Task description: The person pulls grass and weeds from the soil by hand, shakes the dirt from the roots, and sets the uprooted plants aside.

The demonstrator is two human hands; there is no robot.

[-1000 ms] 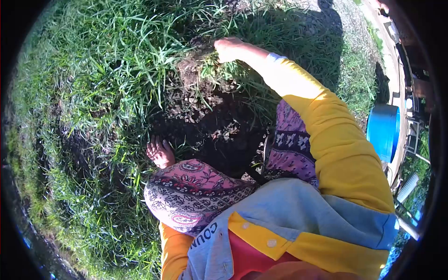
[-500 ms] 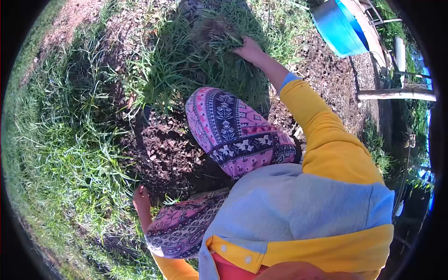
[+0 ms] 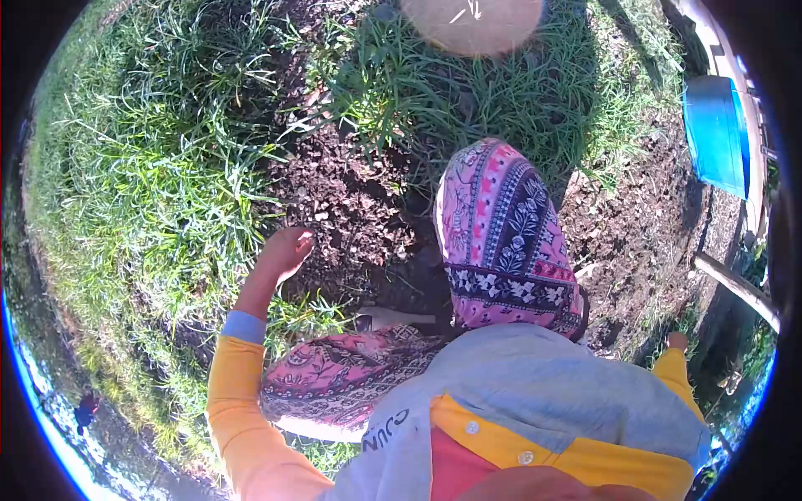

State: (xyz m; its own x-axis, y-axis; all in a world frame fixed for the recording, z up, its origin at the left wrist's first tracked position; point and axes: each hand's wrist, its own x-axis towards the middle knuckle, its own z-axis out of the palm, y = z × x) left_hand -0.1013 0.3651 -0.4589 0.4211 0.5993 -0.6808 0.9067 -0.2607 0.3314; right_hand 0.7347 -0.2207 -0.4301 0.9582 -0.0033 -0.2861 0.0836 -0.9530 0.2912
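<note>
My left hand [image 3: 288, 252] is over the edge between green grass [image 3: 196, 196] and a patch of dark, crumbly soil [image 3: 342, 196]. Its fingers are curled in, and I cannot tell what, if anything, they hold. Far out to the right, low beside my body, only a small part of my right hand [image 3: 677, 340] shows past the yellow sleeve; its fingers are hidden. Between the hands are my knees in patterned pink trousers [image 3: 510, 234], close above the soil.
A blue tub [image 3: 715, 134] stands at the upper right, with a wooden pole [image 3: 737, 290] below it. More bare soil [image 3: 622, 225] lies right of my knee. A round brownish shape [image 3: 472, 25] with pale streaks overlaps the grass at the top edge.
My right hand has swung from the grass ahead back to my right side, and the grass clump it gripped no longer shows there. My left hand has moved forward; the view has turned.
</note>
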